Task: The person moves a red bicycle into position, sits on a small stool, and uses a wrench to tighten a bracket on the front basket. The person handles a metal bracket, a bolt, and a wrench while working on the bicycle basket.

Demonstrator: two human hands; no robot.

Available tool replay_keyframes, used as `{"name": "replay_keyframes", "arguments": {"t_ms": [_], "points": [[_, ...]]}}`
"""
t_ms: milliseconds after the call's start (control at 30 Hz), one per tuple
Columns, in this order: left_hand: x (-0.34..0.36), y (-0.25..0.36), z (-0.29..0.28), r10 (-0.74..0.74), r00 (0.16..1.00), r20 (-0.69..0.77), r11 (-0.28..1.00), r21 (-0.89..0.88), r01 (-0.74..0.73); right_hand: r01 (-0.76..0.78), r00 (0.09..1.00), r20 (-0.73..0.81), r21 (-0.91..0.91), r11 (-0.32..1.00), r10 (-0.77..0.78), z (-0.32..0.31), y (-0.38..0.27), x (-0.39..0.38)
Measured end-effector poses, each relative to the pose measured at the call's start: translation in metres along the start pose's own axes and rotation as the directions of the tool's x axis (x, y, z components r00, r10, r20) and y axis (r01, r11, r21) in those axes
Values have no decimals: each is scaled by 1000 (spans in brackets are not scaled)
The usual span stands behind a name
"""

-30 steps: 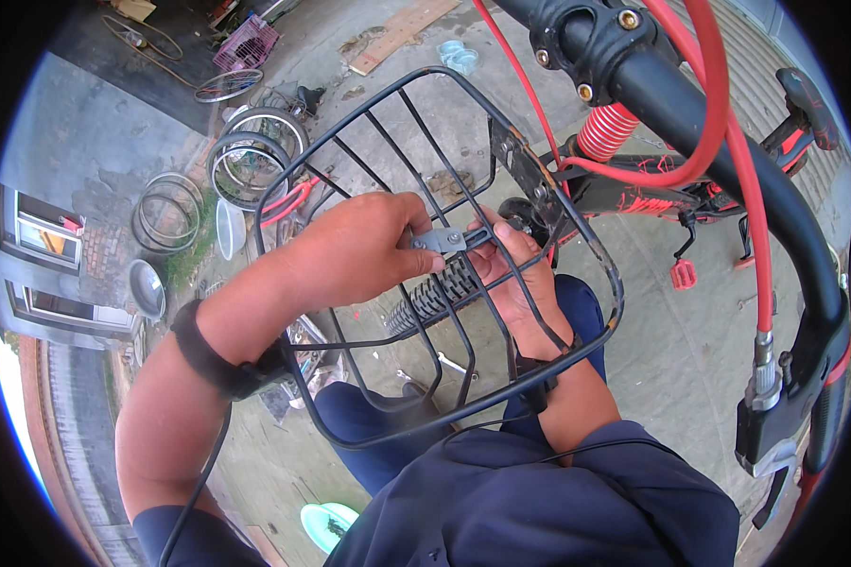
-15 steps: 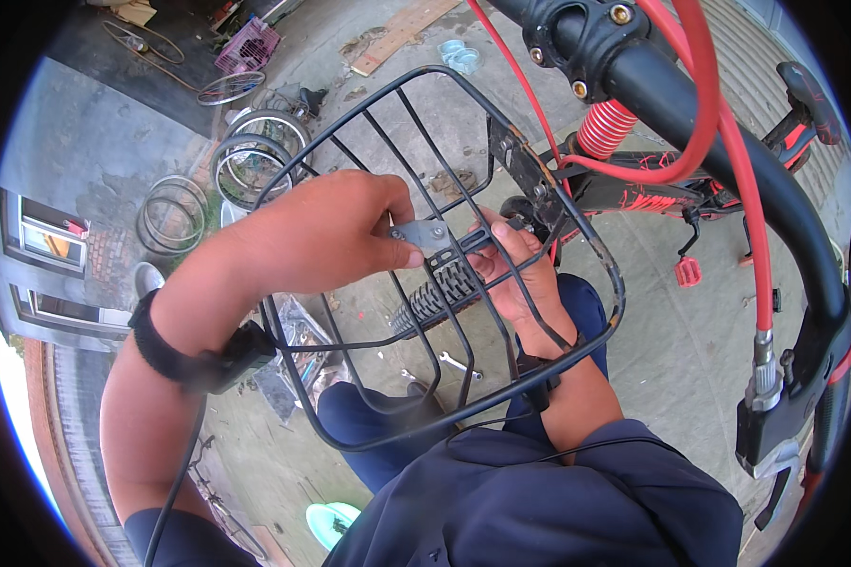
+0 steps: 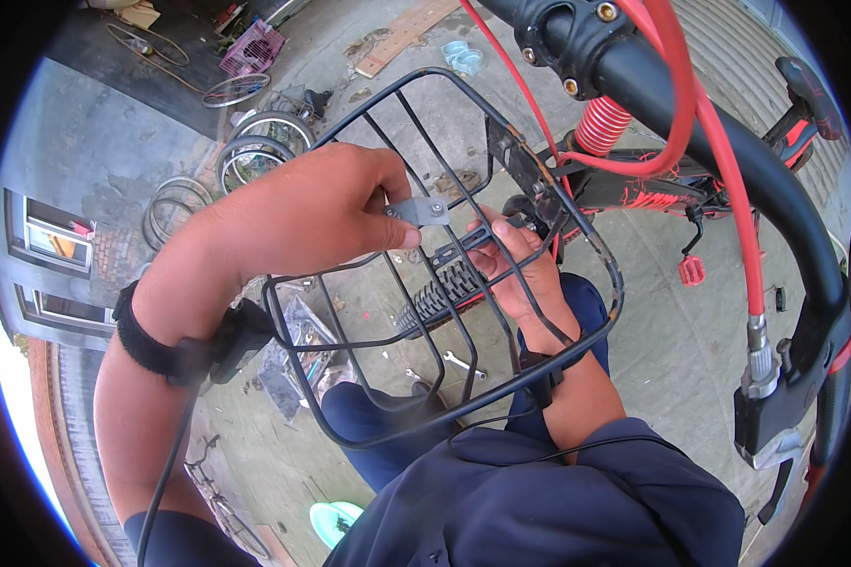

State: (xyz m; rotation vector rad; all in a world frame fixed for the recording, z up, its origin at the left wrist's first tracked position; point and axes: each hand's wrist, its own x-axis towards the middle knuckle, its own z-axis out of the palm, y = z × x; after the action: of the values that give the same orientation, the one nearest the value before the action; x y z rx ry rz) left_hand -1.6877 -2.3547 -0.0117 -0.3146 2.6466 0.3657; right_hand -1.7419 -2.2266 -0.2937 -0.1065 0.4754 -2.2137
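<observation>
Floor (image 3: 667,364): grey concrete, worn and stained in places.
Wall (image 3: 104,142): smooth grey at the left, blotched with darker marks.
Brick patch (image 3: 107,244): reddish, low on that wall.
Windows: an upper one (image 3: 57,242) and a lower one (image 3: 71,310), pale-framed, bent by the lens.
Dark area (image 3: 172,52): upper left, past the wall's edge.
Light: daylight, with a bright white strip (image 3: 2,364) at the far left.

Pink crate (image 3: 252,47); flat wooden board (image 3: 407,36); loose wheels (image 3: 255,140); pale green basin (image 3: 327,520).
</observation>
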Motion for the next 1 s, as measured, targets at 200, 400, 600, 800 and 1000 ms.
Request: {"name": "replay_keyframes", "arguments": {"t_ms": [200, 400, 600, 800, 1000], "points": [[15, 4, 23, -40, 997, 60, 999, 16, 39, 20, 1000, -6, -6, 1000, -20, -4, 3, 1], [36, 3, 52, 1, 996, 91, 1000, 30, -3, 43, 999, 19, 85, 995, -45, -18, 14, 7], [44, -3, 61, -68, 991, 112, 994, 88, 58, 67, 997, -42, 7, 998, -66, -16, 17, 6], [54, -15, 77, 5, 998, 63, 999, 47, -8, -42, 995, 96, 70, 997, 36, -3, -2, -1], [57, -22, 83, -26, 999, 34, 998, 50, 24, -81, 989, 130, 127, 989, 65, -3, -4, -3]]}}
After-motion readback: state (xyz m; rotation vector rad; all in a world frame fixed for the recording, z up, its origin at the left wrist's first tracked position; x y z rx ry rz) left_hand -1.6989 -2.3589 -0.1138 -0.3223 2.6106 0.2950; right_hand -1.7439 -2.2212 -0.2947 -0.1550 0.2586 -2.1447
